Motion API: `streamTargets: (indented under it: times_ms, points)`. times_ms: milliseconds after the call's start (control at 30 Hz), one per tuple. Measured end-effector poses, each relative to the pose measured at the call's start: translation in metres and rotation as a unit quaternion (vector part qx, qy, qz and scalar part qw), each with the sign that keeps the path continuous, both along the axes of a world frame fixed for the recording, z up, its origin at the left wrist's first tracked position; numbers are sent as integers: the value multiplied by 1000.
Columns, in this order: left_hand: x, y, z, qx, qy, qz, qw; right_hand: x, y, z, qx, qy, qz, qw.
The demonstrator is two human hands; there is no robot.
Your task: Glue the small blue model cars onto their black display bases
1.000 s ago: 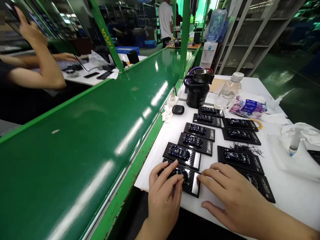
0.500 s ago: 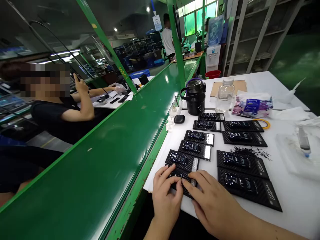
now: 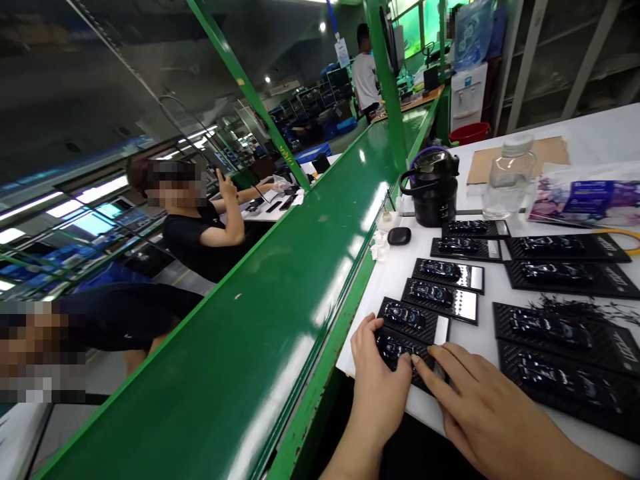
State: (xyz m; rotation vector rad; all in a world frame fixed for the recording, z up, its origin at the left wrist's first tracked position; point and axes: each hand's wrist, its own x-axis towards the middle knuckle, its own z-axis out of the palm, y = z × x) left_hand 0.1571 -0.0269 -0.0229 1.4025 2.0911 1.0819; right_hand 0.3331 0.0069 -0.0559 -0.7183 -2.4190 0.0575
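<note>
At the front left corner of the white table, a dark, glossy model car (image 3: pixel 393 348) sits on a black carbon-patterned display base (image 3: pixel 419 381). My left hand (image 3: pixel 377 387) curls around this car, index finger at its far left side and thumb at its near side. From the right, my right hand (image 3: pixel 483 400) reaches over the base with its fingers stretched and slightly apart. Its index fingertip touches the car's near side beside my left thumb; whatever lies under the fingertips is hidden. Just behind stands another model car (image 3: pixel 404 315) on a matching base.
Several more model cars on bases (image 3: pixel 440 293) fill two columns. Thin black strips (image 3: pixel 565 307) lie between the right-hand bases. Farther back are a black jug (image 3: pixel 435 190), a clear jar (image 3: pixel 510 177) and a black case (image 3: pixel 399 236). A green conveyor (image 3: pixel 240 333) runs left; a co-worker (image 3: pixel 200 223) sits beyond.
The view has turned left, so everything appears farther right. My hands stay at the same model car, with only a slight shift of the fingers.
</note>
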Motion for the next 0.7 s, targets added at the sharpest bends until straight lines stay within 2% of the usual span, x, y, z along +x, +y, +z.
streamTargets:
  times_ms: [200, 367, 700]
  points:
    - [2, 6, 15, -47, -27, 20, 998, 1, 4, 1, -8, -1, -2, 1000]
    - [3, 7, 18, -49, -32, 20, 998, 5, -2, 3, 0, 2, -36, 999]
    - [-3, 12, 22, -76, -27, -7, 997, 7, 6, 17, -103, -9, 5, 995]
